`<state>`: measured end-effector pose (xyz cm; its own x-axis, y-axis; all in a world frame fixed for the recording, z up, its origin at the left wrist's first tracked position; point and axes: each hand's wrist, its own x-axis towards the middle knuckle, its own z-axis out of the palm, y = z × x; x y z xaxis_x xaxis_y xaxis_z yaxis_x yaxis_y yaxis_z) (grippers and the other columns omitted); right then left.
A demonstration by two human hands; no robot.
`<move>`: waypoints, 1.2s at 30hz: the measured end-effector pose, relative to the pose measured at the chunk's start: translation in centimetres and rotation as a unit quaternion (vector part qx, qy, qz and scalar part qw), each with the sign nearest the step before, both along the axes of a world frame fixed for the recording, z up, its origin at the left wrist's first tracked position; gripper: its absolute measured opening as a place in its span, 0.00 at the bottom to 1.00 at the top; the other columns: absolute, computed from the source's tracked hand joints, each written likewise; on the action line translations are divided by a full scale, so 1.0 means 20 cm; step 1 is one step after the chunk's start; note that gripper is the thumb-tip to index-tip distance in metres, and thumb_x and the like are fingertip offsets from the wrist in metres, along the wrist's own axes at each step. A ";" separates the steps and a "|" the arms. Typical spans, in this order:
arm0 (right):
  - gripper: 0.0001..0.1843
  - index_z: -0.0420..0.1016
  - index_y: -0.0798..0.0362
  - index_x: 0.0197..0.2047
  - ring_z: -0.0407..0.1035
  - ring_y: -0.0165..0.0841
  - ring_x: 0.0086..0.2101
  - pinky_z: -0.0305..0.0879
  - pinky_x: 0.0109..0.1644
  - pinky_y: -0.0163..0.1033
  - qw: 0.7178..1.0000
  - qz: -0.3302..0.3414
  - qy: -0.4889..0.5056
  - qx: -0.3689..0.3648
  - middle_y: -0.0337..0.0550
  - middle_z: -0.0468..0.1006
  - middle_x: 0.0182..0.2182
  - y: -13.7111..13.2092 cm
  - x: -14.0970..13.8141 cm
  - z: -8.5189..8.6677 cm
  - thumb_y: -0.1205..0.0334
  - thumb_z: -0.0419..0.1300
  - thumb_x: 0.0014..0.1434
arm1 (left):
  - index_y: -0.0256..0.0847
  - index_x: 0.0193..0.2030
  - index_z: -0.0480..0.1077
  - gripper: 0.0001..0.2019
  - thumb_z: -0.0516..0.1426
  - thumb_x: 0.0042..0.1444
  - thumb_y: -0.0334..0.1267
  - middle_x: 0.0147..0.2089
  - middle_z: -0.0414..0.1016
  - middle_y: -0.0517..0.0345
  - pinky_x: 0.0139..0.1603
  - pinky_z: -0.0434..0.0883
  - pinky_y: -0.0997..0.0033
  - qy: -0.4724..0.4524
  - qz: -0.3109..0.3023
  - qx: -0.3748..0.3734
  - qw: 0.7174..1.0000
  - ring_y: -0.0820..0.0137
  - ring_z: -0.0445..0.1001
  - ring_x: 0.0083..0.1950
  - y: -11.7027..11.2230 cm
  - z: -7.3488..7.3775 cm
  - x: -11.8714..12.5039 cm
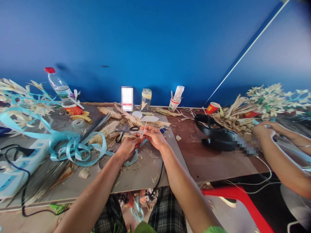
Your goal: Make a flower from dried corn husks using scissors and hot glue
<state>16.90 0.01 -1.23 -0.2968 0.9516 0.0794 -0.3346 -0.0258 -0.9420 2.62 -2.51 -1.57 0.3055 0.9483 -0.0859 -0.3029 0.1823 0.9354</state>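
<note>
My left hand [130, 145] and my right hand [155, 136] meet above the near table, fingers pinched together. Between their fingertips stands a thin pale stem [145, 125], its lower end hidden by the fingers. Light blue ribbon [133, 159] hangs just under the hands; whether it joins the stem I cannot tell. Dark scissors [120, 137] lie just beyond my left hand. Corn cobs [110, 113] and dry corn husks [130, 118] are spread behind them.
Loops of blue ribbon [75, 147], thin wires [48, 176] and a power strip [26, 165] lie on the left. A bottle [58, 84], glass jar [146, 98] and paper cup [174, 104] stand along the wall. A black headset [213, 132] and another person's hands [263, 131] are right.
</note>
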 end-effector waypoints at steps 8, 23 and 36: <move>0.14 0.68 0.54 0.21 0.59 0.25 0.20 0.56 0.28 0.33 0.998 -0.042 -0.052 0.002 0.34 0.68 0.18 0.00 -0.02 -0.02 0.54 0.65 0.44 | 0.35 0.26 0.65 0.16 0.64 0.39 0.44 0.20 0.59 0.66 0.19 0.47 0.78 0.007 -0.005 0.009 1.000 0.82 0.51 0.19 0.01 -0.03 0.00; 0.18 0.62 0.54 0.20 0.52 0.24 0.21 0.50 0.26 0.32 0.954 -0.129 -0.248 0.109 0.32 0.59 0.17 -0.01 -0.04 -0.02 0.49 0.59 0.49 | 0.35 0.23 0.67 0.10 0.61 0.42 0.41 0.19 0.59 0.66 0.21 0.49 0.76 0.125 0.024 0.087 0.988 0.80 0.52 0.21 0.00 -0.02 0.01; 0.27 0.64 0.49 0.49 0.60 0.25 0.22 0.57 0.28 0.34 0.981 -0.190 0.004 0.035 0.38 0.69 0.33 -0.01 -0.01 0.02 0.46 0.60 0.48 | 0.36 0.28 0.66 0.16 0.60 0.44 0.48 0.18 0.60 0.66 0.19 0.49 0.78 0.129 0.157 0.056 0.978 0.80 0.53 0.19 0.01 -0.01 0.00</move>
